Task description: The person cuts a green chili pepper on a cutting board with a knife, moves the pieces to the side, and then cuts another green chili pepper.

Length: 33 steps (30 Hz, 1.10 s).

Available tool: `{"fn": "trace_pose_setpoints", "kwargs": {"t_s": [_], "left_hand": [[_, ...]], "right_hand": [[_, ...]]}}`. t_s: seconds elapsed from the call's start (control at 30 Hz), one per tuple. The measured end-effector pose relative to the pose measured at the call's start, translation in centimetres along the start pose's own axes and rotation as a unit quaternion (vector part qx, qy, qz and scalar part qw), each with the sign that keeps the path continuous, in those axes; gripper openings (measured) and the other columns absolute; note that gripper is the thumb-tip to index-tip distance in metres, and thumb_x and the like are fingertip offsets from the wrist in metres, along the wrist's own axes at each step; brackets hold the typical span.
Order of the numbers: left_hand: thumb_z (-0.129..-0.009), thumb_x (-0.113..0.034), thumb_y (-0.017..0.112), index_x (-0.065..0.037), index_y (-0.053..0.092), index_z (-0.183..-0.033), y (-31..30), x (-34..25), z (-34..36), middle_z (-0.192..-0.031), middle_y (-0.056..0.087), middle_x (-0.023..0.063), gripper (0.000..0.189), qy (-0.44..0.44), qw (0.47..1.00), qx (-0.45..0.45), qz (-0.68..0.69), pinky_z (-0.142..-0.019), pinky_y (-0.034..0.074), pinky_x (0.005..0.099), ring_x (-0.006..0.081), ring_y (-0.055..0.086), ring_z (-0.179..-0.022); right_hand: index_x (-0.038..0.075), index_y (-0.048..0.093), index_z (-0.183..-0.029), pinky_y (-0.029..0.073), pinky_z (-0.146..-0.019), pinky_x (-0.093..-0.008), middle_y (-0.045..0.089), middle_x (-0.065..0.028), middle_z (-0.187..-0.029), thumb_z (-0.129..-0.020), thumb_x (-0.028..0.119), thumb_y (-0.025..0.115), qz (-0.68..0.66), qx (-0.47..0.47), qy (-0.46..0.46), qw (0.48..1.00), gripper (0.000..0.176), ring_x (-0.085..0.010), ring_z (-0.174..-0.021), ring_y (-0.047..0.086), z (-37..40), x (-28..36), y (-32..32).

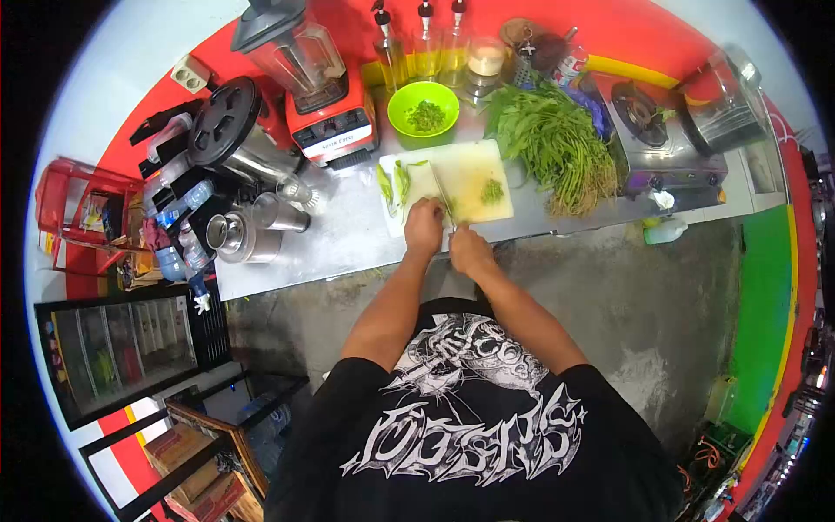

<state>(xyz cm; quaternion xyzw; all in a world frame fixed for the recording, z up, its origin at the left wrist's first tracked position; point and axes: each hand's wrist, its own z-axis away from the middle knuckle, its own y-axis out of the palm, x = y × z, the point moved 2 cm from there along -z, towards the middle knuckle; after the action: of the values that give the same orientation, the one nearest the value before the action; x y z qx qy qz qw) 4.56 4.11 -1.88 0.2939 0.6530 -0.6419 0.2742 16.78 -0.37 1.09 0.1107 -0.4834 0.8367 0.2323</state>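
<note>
My right hand point(470, 250) is closed around the handle of a knife point(441, 187), its blade pointing away from me over the white cutting board point(478, 158). Just left of the blade, my left hand point(424, 226) presses down with curled fingers on a green chili, mostly hidden under them. Small cut bits point(451, 204) lie beside the blade. A pile of chopped green pieces point(492, 191) sits on the board's right side. Whole green chilies point(402, 183) rest at its left. Behind the board, a lime-green bowl point(424, 139) holds more chopped greens.
A large bunch of leafy greens point(557, 143) lies right of the board, before a gas stove point(665, 148). A red blender point(330, 126), pump bottles point(426, 52) and a steel container point(248, 239) also stand on the steel counter point(335, 235). Below, a white-green bottle point(665, 230) is visible.
</note>
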Motion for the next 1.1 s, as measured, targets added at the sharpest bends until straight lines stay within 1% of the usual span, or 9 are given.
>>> {"fn": "trace_pose_setpoints", "kwargs": {"t_s": [0.13,0.23,0.3,0.4,0.57,0.77,0.9,0.97,1.1], "left_hand": [[-0.087,-0.005,0.063,-0.009,0.07,-0.092,0.0,0.2,0.2,-0.095,0.066,0.0125,0.009,0.03,0.999,-0.009,-0.027,-0.086,0.051,0.0468,0.0357,0.062,-0.1],[-0.083,0.0,0.067,-0.005,0.07,-0.09,0.0,0.4,0.1,-0.087,0.066,0.0164,0.009,0.06,0.997,-0.048,-0.001,-0.078,0.052,0.0451,0.0367,0.065,-0.084],[-0.083,0.001,0.068,-0.003,0.069,-0.091,0.0,0.7,0.1,-0.086,0.066,0.0164,0.01,0.075,0.995,-0.047,0.044,-0.077,0.053,0.0442,0.0358,0.065,-0.083],[-0.081,0.002,0.071,-0.002,0.068,-0.091,0.1,1.1,0.2,-0.087,0.066,0.0168,0.011,0.079,0.99,-0.065,0.102,-0.076,0.053,0.0432,0.0347,0.066,-0.083],[-0.08,0.0,0.075,-0.003,0.069,-0.092,-0.1,1.1,0.3,-0.089,0.067,0.0167,0.013,0.067,0.994,-0.059,0.066,-0.075,0.053,0.042,0.0342,0.066,-0.082],[-0.081,-0.001,0.072,-0.003,0.07,-0.09,0.4,0.6,1.2,-0.094,0.068,0.0151,0.01,0.05,0.994,-0.083,0.06,-0.082,0.05,0.0445,0.0366,0.063,-0.093],[-0.082,0.0,0.069,-0.002,0.072,-0.095,-0.1,0.6,1.9,-0.099,0.068,0.0172,0.013,0.079,0.992,-0.092,0.044,-0.086,0.05,0.0457,0.0385,0.063,-0.096],[-0.082,0.001,0.067,-0.002,0.072,-0.096,-0.2,0.8,1.9,-0.098,0.068,0.0184,0.015,0.08,0.991,-0.094,0.042,-0.087,0.05,0.0453,0.0387,0.062,-0.096],[-0.081,0.003,0.066,0.0,0.071,-0.096,-0.1,1.0,2.2,-0.098,0.068,0.0193,0.016,0.067,0.987,-0.105,0.105,-0.086,0.05,0.046,0.0393,0.063,-0.096]], "right_hand": [[-0.006,0.052,-0.125,0.052,-0.094,-0.0546,0.067,-0.0311,-0.116,-0.099,0.025,0.051,0.034,0.02,-0.027,0.999,0.04,-0.0484,-0.109,0.066,-1.0,-0.1,-0.8],[-0.009,0.052,-0.125,0.052,-0.094,-0.0541,0.067,-0.0323,-0.113,-0.097,0.019,0.051,0.035,0.054,-0.045,0.997,0.04,-0.047,-0.109,0.066,0.2,0.6,-1.3],[-0.009,0.053,-0.125,0.052,-0.095,-0.0534,0.067,-0.0327,-0.113,-0.096,0.018,0.05,0.001,-0.002,0.002,1.0,0.04,-0.0469,-0.109,0.066,0.7,0.2,-0.2],[-0.009,0.054,-0.123,0.052,-0.095,-0.0533,0.068,-0.0322,-0.113,-0.096,0.018,0.051,0.029,-0.012,-0.025,0.999,0.039,-0.046,-0.109,0.066,-0.5,-0.4,0.8],[-0.007,0.056,-0.122,0.052,-0.095,-0.0539,0.067,-0.0327,-0.114,-0.099,0.023,0.048,0.019,0.038,-0.017,0.999,0.038,-0.0477,-0.108,0.066,-0.2,0.4,-0.9],[-0.006,0.054,-0.125,0.051,-0.096,-0.0538,0.068,-0.0316,-0.115,-0.101,0.028,0.046,-0.029,-0.021,0.018,0.999,0.042,-0.048,-0.109,0.066,0.2,-0.1,0.6],[-0.006,0.054,-0.122,0.051,-0.094,-0.0561,0.068,-0.0324,-0.113,-0.101,0.025,0.048,0.072,0.041,-0.069,0.994,0.039,-0.0476,-0.108,0.067,-0.3,0.3,-0.4],[-0.008,0.053,-0.122,0.052,-0.093,-0.0565,0.068,-0.0323,-0.114,-0.1,0.024,0.049,-0.006,-0.001,-0.013,1.0,0.039,-0.0478,-0.108,0.066,0.1,0.1,0.3],[-0.011,0.051,-0.123,0.051,-0.095,-0.0568,0.067,-0.0334,-0.112,-0.1,0.024,0.049,-0.024,-0.023,-0.014,0.999,0.042,-0.0487,-0.108,0.066,0.3,0.1,1.1]]}}
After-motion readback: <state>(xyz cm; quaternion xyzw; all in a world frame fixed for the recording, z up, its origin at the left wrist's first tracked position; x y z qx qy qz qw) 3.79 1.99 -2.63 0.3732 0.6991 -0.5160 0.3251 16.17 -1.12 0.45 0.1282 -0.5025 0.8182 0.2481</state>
